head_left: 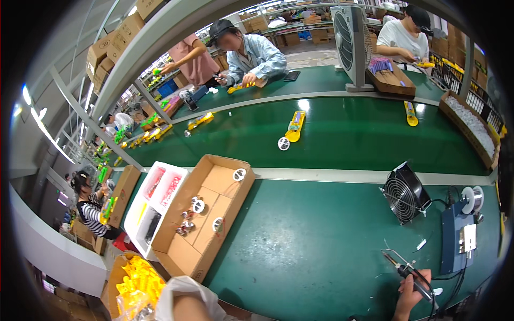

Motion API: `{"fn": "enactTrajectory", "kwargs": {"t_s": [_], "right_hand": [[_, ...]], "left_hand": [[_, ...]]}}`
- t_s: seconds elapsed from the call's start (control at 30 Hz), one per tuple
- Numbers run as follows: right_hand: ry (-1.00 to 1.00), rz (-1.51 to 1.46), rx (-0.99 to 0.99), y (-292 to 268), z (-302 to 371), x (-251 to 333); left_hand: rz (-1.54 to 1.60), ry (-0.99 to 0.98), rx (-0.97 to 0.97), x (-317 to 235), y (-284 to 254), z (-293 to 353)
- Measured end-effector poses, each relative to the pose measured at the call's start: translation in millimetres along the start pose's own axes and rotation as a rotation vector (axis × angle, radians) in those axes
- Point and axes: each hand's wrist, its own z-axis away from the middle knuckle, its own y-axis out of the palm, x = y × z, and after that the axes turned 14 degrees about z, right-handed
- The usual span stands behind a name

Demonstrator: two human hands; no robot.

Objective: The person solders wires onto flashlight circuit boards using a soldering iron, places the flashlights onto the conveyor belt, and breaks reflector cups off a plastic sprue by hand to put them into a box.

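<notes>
My right hand (409,293) is closed around the handle of a soldering iron (402,270) at the lower right, its metal tip pointing up and left over the green bench. A thin curved metal tube is fixed along the iron. My left forearm (184,309), in a white sleeve, shows at the lower edge; the hand itself is out of view. Near that arm stands a carton of yellow plastic parts (140,283). A shallow cardboard box (187,250) holds small wired motors (186,227) and several white wheel-like discs (198,205).
Right of the bench are a blue soldering station (451,243), a solder spool (472,200) and a black fan (405,195). A white foam tray (174,170) holds small parts. Beyond runs a green conveyor (353,139) with yellow assemblies (294,127). Co-workers (251,59) sit across it.
</notes>
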Motion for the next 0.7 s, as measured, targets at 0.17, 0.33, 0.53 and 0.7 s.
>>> {"fn": "enactTrajectory", "kwargs": {"t_s": [0.17, 0.33, 0.53, 0.7], "right_hand": [[0.003, -0.005, 0.002, 4.0, -2.1, -1.0], [-0.046, 0.022, 0.024, 1.5, -3.1, -9.9], [-0.062, 0.026, -0.024, -1.9, -3.9, -20.1], [-0.031, -0.015, -0.020, -1.9, -3.3, -20.3]], "left_hand": [[0.732, -1.117, -0.437, 5.0, -3.7, 37.9], [0.883, -1.346, -0.823, 18.5, 5.5, 12.2], [1.023, -1.306, -0.713, 30.0, 2.5, 7.1], [0.964, -1.193, -0.750, 28.9, 3.7, 6.1]]}}
